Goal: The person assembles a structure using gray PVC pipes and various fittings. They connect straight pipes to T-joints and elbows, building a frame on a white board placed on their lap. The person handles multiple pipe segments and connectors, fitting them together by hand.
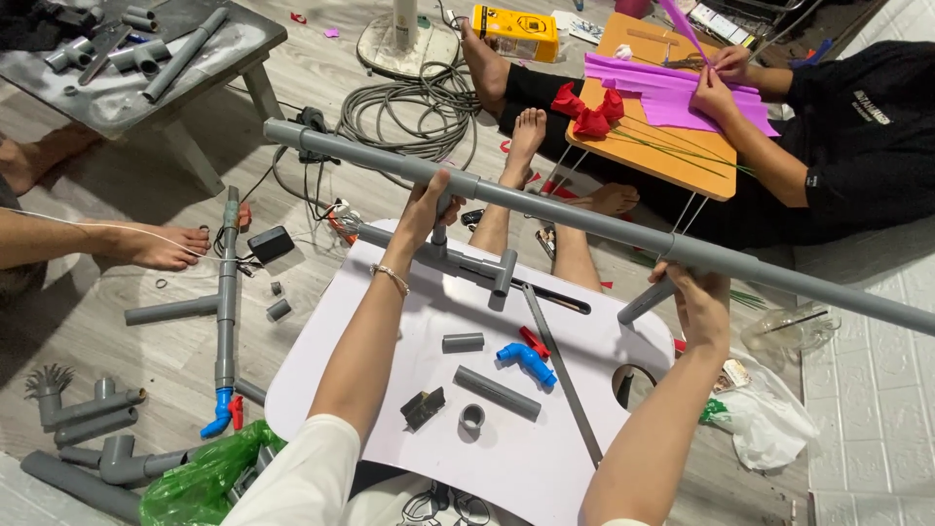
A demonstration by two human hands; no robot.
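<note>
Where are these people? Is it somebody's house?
Probably a room at home, used as a workshop: people sit barefoot on a wood-look floor, with grey pipe pieces, a low white table and paper flowers.

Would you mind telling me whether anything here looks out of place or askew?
The floor is strewn with loose grey pipe pieces, and a cable lies in a tangled heap. Nothing looks broken or spilled.

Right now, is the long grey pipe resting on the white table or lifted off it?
Lifted: both hands, left and right, hold the long grey pipe above the white table.
</note>
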